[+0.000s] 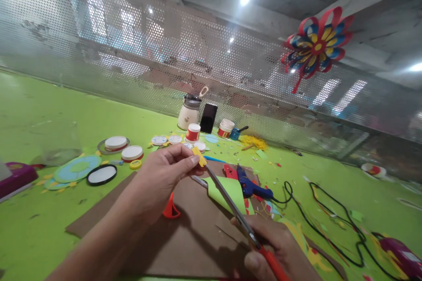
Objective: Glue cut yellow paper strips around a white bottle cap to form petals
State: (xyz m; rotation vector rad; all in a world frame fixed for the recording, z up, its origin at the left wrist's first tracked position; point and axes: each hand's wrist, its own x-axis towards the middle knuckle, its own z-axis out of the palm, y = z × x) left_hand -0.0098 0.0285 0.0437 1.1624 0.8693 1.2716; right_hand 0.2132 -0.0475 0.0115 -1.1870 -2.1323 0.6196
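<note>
My left hand (pixel 168 167) pinches a small yellow paper piece (pixel 199 157) between thumb and fingers. My right hand (pixel 273 246) is wrapped round the red handles of a pair of scissors (pixel 231 204). The tip of the blades meets the yellow paper's lower right edge; whether it cuts into it I cannot tell. Below both hands lies a brown cardboard sheet (pixel 184 246). On it are a curled light green paper sheet (pixel 227 194), partly behind the blades, and an orange-red looped object (pixel 171 208) near my left wrist.
A blue glue gun (pixel 252 186) lies right of the green paper, its black cord (pixel 343 204) trailing right. White-lidded tubs (pixel 193 132), a jug (pixel 189 112) and a dark phone (pixel 209 118) stand at the back. Blue paper discs (pixel 77 169) lie left. A paper flower (pixel 318 47) hangs upper right.
</note>
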